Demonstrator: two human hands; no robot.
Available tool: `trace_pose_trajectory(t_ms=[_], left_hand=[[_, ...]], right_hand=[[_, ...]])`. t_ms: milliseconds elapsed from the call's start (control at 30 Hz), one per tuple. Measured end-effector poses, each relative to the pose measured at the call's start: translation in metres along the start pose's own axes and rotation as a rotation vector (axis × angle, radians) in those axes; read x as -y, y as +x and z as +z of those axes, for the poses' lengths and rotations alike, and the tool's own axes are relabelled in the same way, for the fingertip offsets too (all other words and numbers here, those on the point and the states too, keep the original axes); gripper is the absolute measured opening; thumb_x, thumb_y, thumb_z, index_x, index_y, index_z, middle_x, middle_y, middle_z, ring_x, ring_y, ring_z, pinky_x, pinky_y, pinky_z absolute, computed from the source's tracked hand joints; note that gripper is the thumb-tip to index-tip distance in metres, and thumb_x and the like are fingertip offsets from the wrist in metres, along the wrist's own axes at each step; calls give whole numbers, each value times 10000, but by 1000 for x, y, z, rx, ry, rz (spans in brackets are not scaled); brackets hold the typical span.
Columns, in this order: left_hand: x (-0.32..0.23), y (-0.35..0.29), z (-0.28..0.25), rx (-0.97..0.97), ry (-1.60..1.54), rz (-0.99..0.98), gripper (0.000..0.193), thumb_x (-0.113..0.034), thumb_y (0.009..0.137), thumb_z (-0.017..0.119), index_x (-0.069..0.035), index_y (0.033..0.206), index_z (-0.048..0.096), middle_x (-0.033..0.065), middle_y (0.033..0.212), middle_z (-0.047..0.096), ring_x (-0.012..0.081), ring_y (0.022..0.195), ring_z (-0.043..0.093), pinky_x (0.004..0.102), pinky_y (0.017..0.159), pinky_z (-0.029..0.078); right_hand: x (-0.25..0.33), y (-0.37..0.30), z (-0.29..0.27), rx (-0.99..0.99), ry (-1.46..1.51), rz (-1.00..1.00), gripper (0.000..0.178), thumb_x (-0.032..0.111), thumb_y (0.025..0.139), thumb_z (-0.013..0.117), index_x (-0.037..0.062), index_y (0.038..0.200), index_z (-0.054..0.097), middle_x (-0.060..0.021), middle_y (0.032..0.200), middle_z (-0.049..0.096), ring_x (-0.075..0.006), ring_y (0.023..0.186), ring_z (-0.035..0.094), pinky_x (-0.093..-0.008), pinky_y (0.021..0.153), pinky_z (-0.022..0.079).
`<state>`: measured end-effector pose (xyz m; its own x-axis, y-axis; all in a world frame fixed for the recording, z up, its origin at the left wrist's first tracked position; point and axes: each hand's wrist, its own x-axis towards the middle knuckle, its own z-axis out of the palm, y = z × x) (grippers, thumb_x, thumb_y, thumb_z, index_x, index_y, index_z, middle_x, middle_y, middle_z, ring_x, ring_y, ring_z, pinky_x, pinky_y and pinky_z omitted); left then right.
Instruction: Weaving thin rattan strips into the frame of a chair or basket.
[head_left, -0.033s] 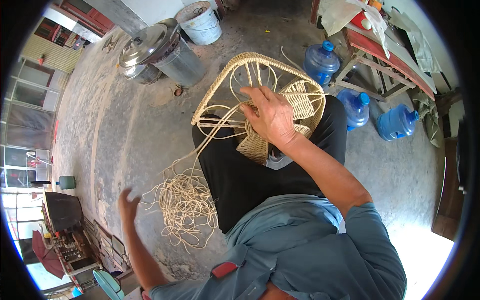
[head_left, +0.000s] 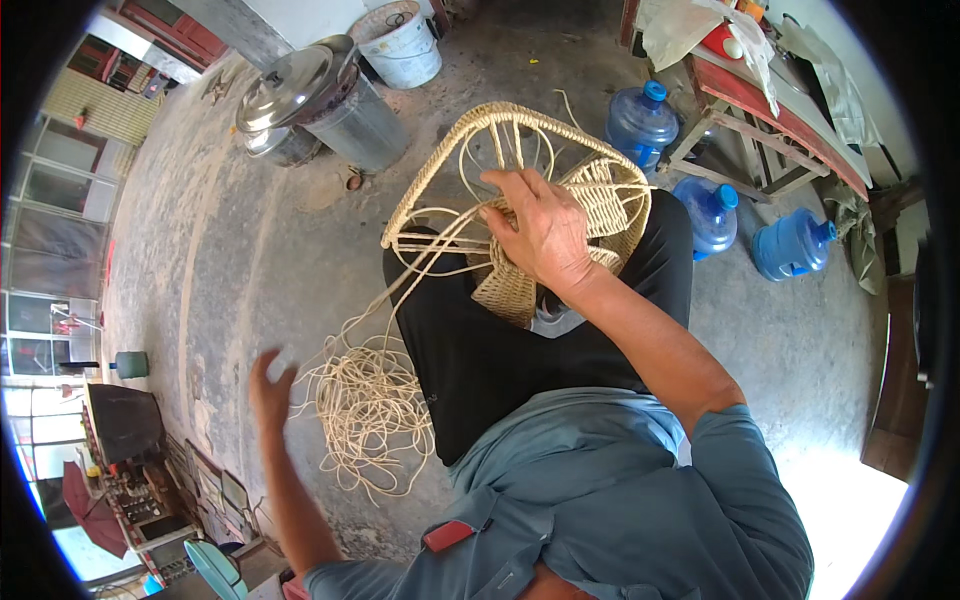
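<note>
A partly woven basket (head_left: 455, 140) of pale straw-coloured cord rests across my lap, with thin ribs and open gaps on its left side. My right hand (head_left: 545, 225) lies over its middle, thumb and fingers closed on cord strands (head_left: 440, 250). From that grip the strands run down left, past my knee, to a tangled heap of loose cord (head_left: 370, 415) on the floor. Left of the heap my left hand (head_left: 270, 395) hovers, slightly blurred, thumb and fingers apart, with no cord visibly held. My right palm hides part of the weave.
Blue water jugs (head_left: 712, 215) stand to the right, by a red-edged wooden table (head_left: 790, 135). At the back left are a metal bin (head_left: 360, 125), a lidded pot (head_left: 285, 90) and a white bucket (head_left: 400, 50). Cluttered equipment (head_left: 145, 490) sits at the lower left.
My left hand has moved slightly up and to the right, closer to the cord heap. My right hand keeps its place on the basket.
</note>
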<state>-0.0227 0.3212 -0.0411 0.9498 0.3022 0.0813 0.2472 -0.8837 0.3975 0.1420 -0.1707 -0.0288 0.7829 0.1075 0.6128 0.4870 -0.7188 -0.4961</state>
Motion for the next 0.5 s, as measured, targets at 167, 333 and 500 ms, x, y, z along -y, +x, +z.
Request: trace_pose_trajectory(t_ms=[167,333,500], left_hand=[[-247,18,79,-183,-167,539,269,-128,943,810,-67,1197,745,159,1150,744,374,1105,678,441,974,530],[-300,30,104,-256,-57,589,126,-146,945,778,-67,1035,737,111,986,720,366,934,653,467,844,509],[-288,31,98,-221,-224,586,102,-140,957,760,-52,990,719,144,945,707,386,910,670,467,823,526]], right_hand=[[5,4,-1,23,-14,17,479,181,816,860,144,1260,687,-78,1013,690,-312,852,731,-429,759,598],[7,5,-2,23,-41,-11,480,188,818,863,143,1260,682,-84,1037,694,-319,889,735,-438,784,595],[4,5,-6,21,-11,-39,484,193,824,868,155,1272,689,-71,1003,671,-308,872,721,-433,775,586]])
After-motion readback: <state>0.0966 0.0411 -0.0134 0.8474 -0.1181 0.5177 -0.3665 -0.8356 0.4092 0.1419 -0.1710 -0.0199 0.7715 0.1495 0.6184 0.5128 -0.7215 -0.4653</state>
